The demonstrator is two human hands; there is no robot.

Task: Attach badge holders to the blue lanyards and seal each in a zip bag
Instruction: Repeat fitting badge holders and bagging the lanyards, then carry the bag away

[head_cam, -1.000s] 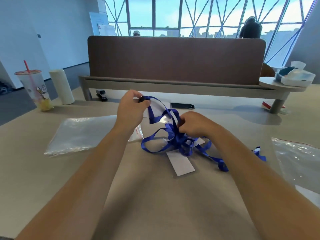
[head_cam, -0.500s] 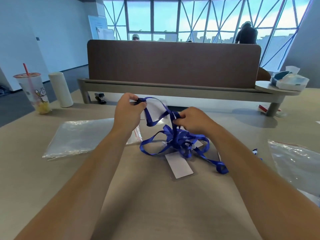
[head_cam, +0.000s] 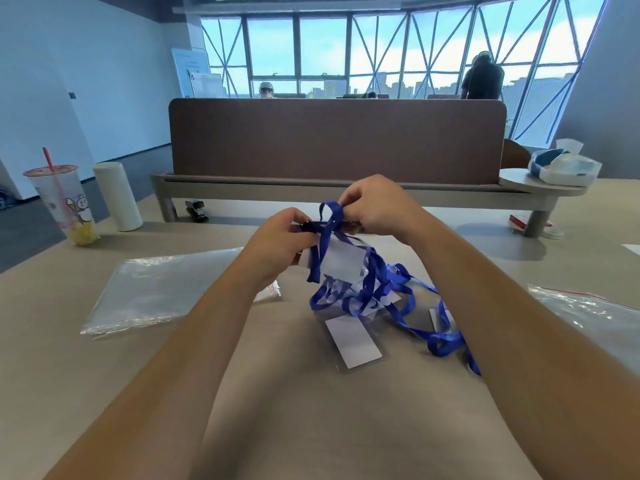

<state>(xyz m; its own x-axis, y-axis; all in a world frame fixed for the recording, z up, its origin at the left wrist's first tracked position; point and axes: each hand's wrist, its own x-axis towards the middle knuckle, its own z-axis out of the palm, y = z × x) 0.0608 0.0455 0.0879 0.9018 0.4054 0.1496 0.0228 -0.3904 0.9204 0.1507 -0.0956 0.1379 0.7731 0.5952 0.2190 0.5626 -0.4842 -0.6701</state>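
At the far left a drink cup (head_cam: 60,202) and a white roll (head_cam: 117,195) stand on the surface (head_cam: 311,427), well apart from the work. Nearer, a stack of zip bags (head_cam: 162,289) lies flat just left of the left forearm.

The left hand (head_cam: 280,244) is raised off the surface with its fingers curled. It pinches what looks like the dark clip (head_cam: 306,225) of a blue lanyard (head_cam: 323,251) against the upper left corner of a clear badge holder (head_cam: 341,261) (the clip's actual bite is hidden by the fingers). That holder hangs just below and between the two hands, white card facing the camera. Its top edge runs roughly along the line from one hand to the other.

The right hand (head_cam: 377,206) sits a little higher and farther off, thumb and fingers pinching a loop of the strap. From there the strap drops across the holder's face into the tangle of lanyards (head_cam: 367,292) on the surface. A second badge holder (head_cam: 353,341) lies flat at the tangle's near edge, long axis pointing toward the camera. Another zip bag (head_cam: 588,317) lies at the right.

The clipping step seems to be in hand. The left hand is nearer the clip, so the join likely turns on it, while the right hand holds the strap aside.
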